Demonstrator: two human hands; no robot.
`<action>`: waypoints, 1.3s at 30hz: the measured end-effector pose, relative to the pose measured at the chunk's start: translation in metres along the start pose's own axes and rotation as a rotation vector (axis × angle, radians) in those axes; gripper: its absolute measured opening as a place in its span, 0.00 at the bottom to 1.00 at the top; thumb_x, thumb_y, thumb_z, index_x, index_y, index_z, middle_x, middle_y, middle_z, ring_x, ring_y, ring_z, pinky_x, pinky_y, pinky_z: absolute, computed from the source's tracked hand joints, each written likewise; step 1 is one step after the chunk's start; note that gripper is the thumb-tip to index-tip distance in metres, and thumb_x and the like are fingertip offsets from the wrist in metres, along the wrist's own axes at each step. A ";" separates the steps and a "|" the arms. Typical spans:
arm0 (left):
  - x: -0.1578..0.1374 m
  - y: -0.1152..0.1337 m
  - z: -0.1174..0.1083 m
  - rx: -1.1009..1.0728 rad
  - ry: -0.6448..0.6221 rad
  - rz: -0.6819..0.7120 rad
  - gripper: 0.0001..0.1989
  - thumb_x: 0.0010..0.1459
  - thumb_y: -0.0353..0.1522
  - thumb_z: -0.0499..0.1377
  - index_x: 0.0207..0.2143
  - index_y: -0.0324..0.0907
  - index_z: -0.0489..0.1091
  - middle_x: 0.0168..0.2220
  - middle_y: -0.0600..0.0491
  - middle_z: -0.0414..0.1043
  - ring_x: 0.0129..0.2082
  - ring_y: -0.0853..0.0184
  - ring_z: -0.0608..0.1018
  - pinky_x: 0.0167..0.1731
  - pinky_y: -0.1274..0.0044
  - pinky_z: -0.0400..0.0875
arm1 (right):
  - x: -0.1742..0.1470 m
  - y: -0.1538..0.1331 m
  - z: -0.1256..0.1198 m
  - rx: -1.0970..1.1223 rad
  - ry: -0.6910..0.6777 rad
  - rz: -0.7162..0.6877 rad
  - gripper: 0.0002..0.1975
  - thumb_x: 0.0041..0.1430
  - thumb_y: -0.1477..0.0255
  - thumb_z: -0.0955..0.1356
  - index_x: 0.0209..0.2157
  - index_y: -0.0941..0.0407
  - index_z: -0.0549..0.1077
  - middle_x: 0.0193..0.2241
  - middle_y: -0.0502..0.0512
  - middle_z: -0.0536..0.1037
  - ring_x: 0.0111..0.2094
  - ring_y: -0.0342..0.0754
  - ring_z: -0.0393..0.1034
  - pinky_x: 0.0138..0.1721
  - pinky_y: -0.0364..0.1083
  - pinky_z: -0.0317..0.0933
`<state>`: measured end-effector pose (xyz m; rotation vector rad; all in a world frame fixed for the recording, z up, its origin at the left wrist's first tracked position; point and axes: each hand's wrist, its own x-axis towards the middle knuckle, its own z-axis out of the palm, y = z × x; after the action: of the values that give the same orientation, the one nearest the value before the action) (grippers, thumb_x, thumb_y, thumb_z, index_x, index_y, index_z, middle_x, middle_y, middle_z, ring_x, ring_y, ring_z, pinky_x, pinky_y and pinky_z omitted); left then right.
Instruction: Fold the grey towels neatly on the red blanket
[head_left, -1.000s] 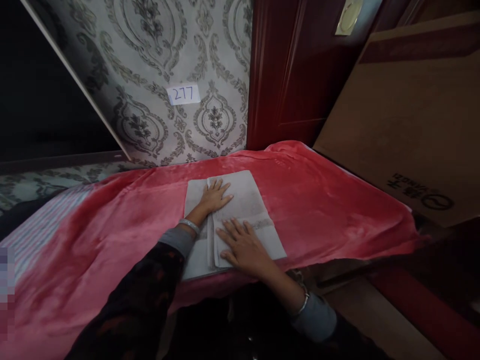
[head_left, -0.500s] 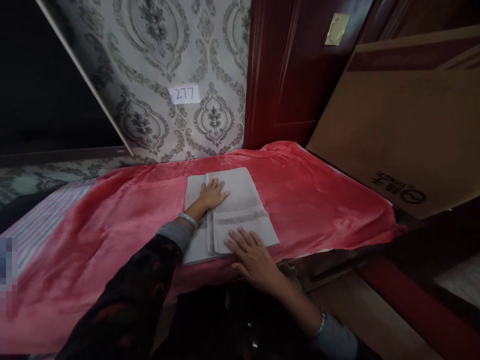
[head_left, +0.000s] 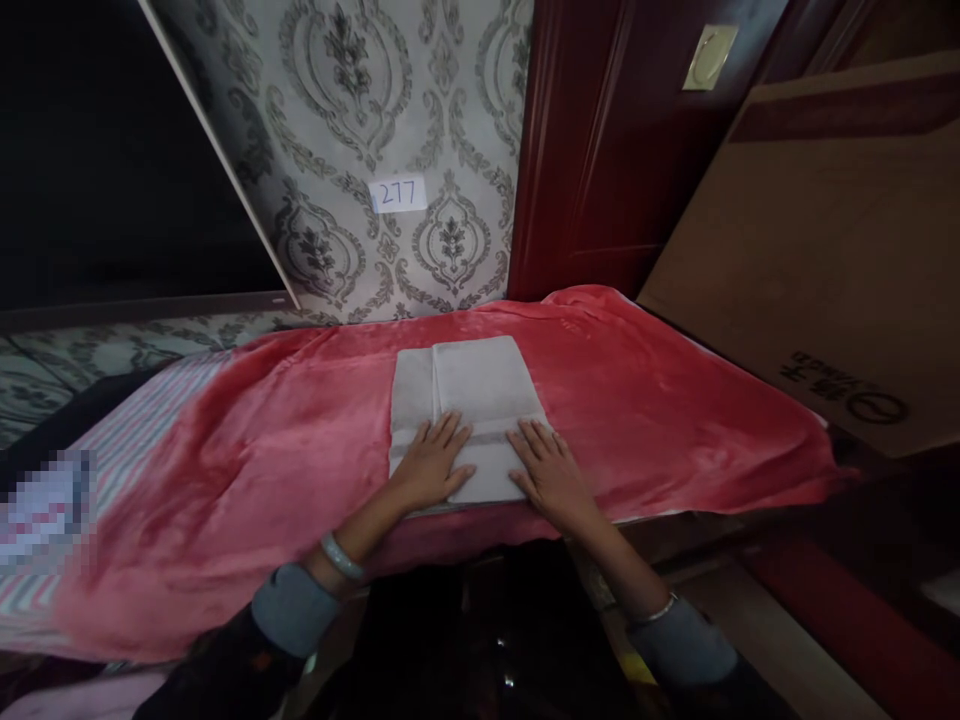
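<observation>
A folded light grey towel [head_left: 484, 380], with a darker band across its near part, lies flat on a red plush blanket [head_left: 645, 410]. My left hand [head_left: 435, 462] rests palm down on the towel's near left part, fingers spread. On the near right edge of the towel lies my right hand [head_left: 551, 475], also flat with its fingers apart. Neither hand grips anything. A lengthwise fold line runs down the towel's left side, and its near part is hidden under my left hand.
A large cardboard box [head_left: 817, 240] leans at the right, beside a dark red door [head_left: 600, 130]. At the left stands a black screen [head_left: 127, 160]. Striped cloth [head_left: 135, 420] shows past the blanket's left end. A paper label [head_left: 398, 194] is on the patterned wall.
My left hand has slid from the towel's far part toward me. My right hand has shifted to the towel's right edge. The left fold now lies flatter, and the view has turned slightly left.
</observation>
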<state>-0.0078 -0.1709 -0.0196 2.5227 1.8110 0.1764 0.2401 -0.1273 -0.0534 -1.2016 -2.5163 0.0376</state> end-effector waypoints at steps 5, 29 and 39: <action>-0.005 0.000 0.004 0.010 0.041 -0.011 0.32 0.68 0.45 0.48 0.70 0.41 0.51 0.72 0.41 0.44 0.72 0.54 0.49 0.67 0.56 0.49 | -0.013 0.006 0.012 0.054 0.046 0.019 0.28 0.70 0.63 0.59 0.69 0.52 0.58 0.71 0.55 0.51 0.72 0.58 0.39 0.66 0.62 0.48; -0.028 0.063 0.036 0.174 0.367 -0.063 0.35 0.54 0.31 0.63 0.64 0.37 0.61 0.61 0.36 0.66 0.61 0.46 0.68 0.59 0.52 0.63 | -0.007 0.010 -0.018 1.588 0.161 0.659 0.49 0.44 0.56 0.76 0.66 0.51 0.60 0.54 0.59 0.76 0.45 0.57 0.76 0.39 0.53 0.73; -0.017 0.056 0.044 0.272 0.392 -0.134 0.33 0.53 0.19 0.53 0.62 0.41 0.66 0.56 0.41 0.73 0.56 0.53 0.75 0.55 0.61 0.70 | -0.013 0.008 -0.026 1.711 0.162 0.479 0.33 0.57 0.53 0.65 0.62 0.50 0.67 0.52 0.61 0.77 0.42 0.57 0.77 0.36 0.55 0.74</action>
<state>0.0448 -0.2034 -0.0590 2.6792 2.2799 0.4823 0.2618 -0.1347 -0.0344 -0.7825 -1.0867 1.6496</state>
